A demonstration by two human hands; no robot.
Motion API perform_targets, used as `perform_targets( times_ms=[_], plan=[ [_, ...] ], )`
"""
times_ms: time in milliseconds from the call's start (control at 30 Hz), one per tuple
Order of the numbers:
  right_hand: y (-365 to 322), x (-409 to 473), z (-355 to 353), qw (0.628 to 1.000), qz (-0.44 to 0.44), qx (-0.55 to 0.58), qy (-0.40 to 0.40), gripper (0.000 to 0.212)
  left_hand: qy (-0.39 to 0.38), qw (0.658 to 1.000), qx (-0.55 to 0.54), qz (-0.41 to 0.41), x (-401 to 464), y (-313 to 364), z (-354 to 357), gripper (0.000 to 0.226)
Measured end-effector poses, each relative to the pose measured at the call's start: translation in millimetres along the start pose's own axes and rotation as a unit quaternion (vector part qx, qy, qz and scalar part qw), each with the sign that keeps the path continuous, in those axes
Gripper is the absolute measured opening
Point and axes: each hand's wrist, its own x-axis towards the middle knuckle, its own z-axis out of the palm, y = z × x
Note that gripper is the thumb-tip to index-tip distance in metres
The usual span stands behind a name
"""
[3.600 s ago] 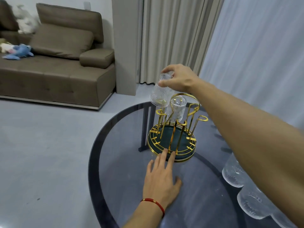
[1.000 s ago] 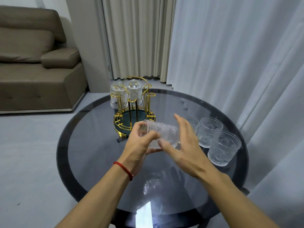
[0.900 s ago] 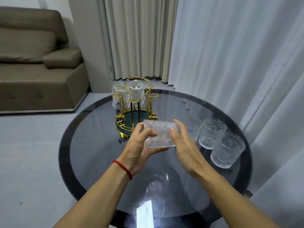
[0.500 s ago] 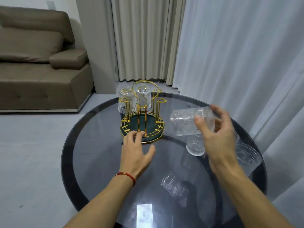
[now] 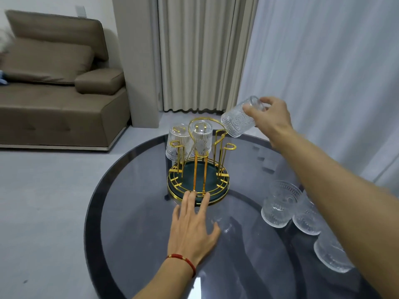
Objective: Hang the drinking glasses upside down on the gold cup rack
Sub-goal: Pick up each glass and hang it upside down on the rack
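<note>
The gold cup rack (image 5: 198, 186) stands on a round dark glass table (image 5: 133, 212). Two ribbed glasses hang upside down on its far pegs, one at the left (image 5: 175, 141) and one in the middle (image 5: 202, 137). My right hand (image 5: 268, 117) grips a patterned glass (image 5: 239, 119) by its base, tilted mouth-down just above and right of the rack's right pegs. My left hand (image 5: 192, 225) lies flat on the table, fingertips touching the rack's front rim. Three more glasses stand upright at the right: (image 5: 280, 203), (image 5: 306, 219), (image 5: 332, 253), partly hidden by my right arm.
A brown sofa (image 5: 56, 100) stands at the back left on a grey floor. Beige curtains (image 5: 198, 52) and white sheer curtains (image 5: 323, 72) hang close behind and to the right of the table.
My right hand has carried the patterned glass up and away from me to the rack's right side, tipping it mouth-down. My left hand let go of it and now rests against the rack's base.
</note>
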Motion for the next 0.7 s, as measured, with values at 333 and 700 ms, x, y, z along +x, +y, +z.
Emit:
perform_targets(
  times_ms=[333,700],
  plan=[
    [-11,30,16,0.981,-0.070,-0.130,-0.127,0.074,-0.005,1.000,0.008,-0.004,0,2,0,0.077],
    [4,45,20,0.941,-0.069,-0.172,-0.283,0.071,-0.010,1.000,0.000,-0.007,0,3,1,0.077]
  ],
)
